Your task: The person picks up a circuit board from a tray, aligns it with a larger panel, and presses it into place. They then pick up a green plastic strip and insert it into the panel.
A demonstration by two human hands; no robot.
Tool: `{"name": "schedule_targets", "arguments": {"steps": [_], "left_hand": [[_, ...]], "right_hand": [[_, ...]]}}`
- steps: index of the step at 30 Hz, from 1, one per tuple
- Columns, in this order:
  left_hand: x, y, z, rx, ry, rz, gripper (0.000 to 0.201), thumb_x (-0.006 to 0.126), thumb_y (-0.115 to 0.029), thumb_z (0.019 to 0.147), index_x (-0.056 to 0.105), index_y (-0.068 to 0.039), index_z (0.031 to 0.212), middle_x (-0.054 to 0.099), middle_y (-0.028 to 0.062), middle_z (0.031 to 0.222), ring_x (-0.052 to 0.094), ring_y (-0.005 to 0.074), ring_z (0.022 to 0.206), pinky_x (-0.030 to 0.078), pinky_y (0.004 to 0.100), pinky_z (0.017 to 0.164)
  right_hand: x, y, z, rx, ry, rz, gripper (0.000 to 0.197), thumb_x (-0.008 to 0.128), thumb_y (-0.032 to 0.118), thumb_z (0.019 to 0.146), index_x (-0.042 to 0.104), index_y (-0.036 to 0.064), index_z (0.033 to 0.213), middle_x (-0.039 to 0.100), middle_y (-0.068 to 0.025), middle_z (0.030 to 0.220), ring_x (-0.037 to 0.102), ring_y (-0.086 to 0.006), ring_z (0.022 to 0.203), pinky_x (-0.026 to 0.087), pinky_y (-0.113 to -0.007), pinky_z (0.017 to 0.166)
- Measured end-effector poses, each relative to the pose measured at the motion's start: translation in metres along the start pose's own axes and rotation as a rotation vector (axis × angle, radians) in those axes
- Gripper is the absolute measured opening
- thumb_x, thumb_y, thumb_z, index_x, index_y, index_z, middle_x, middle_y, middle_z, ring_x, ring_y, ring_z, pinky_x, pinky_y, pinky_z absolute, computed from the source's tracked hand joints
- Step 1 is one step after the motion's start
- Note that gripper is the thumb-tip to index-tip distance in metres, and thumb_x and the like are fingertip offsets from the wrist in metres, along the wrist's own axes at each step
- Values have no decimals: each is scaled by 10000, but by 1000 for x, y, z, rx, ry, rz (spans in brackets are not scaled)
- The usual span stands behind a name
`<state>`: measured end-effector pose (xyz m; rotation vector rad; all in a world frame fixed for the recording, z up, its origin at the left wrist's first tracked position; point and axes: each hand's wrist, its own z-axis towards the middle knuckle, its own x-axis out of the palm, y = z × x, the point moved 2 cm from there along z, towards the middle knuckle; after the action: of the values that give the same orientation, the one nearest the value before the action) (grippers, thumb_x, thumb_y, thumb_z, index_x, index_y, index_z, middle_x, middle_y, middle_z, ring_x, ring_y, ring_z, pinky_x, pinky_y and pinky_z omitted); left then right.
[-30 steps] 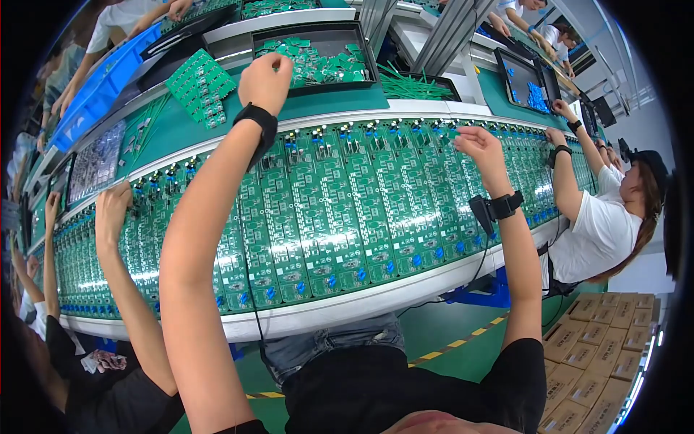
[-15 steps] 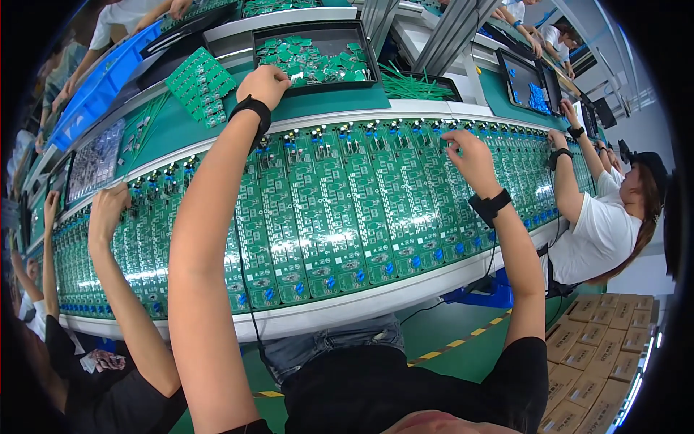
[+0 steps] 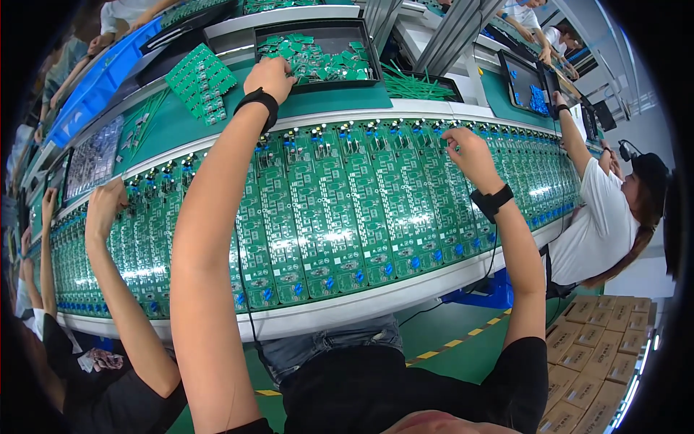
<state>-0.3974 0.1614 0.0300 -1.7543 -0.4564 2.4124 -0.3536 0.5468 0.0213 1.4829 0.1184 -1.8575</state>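
Observation:
My left hand (image 3: 270, 78) is at the left front corner of a black tray (image 3: 372, 54) of small green circuit boards (image 3: 318, 59). Its fingers curl down at the boards; whatever is in them is hidden. A long row of green circuit boards (image 3: 336, 202) fills the rail in front of me. Over the far edge of that row, right of centre, my right hand (image 3: 470, 153) holds its thumb and fingertips together in a pinch. What it holds, if anything, is too small to make out. Both wrists wear black bands with cords.
A green panel of small boards (image 3: 200, 83) lies left of the tray. Green strips (image 3: 416, 83) fill a bin to the right. Co-workers' hands (image 3: 106, 206) work along the row at left. At right a person in white (image 3: 596, 210) reaches toward a tray with blue parts (image 3: 536, 98).
My left hand has shifted slightly up and right along the tray. My right hand has hardly moved. The co-worker at right has drawn one hand off the row of boards.

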Motion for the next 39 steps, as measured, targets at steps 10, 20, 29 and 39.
{"name": "schedule_targets", "arguments": {"steps": [10,20,29,39], "left_hand": [[4,-6,-5,42,-82,-45,169,666,-202,725,613,-87,837,600,83,872,591,247,817,466,361,698],[-16,-17,-8,82,-290,-294,141,617,-169,757,588,-64,847,629,77,801,616,205,731,476,321,637],[-9,-65,-54,104,56,-1137,238,660,-193,714,613,-27,878,652,104,731,634,182,630,499,293,588],[-29,-147,-96,218,-12,-717,147,622,-161,722,601,-33,791,645,98,704,626,229,621,489,325,578]], "right_hand": [[2,-8,33,6,254,-280,187,592,8,641,608,44,824,602,-89,739,591,-261,736,470,-360,645],[6,-11,38,28,265,-283,210,601,13,624,625,54,828,609,-79,715,595,-261,735,470,-363,654],[-18,36,38,10,122,-130,256,661,121,709,611,69,955,591,-35,721,579,-175,664,455,-297,585],[0,106,35,258,-93,869,306,594,272,850,592,-1,988,589,-12,755,532,-58,607,413,-204,486]]}}
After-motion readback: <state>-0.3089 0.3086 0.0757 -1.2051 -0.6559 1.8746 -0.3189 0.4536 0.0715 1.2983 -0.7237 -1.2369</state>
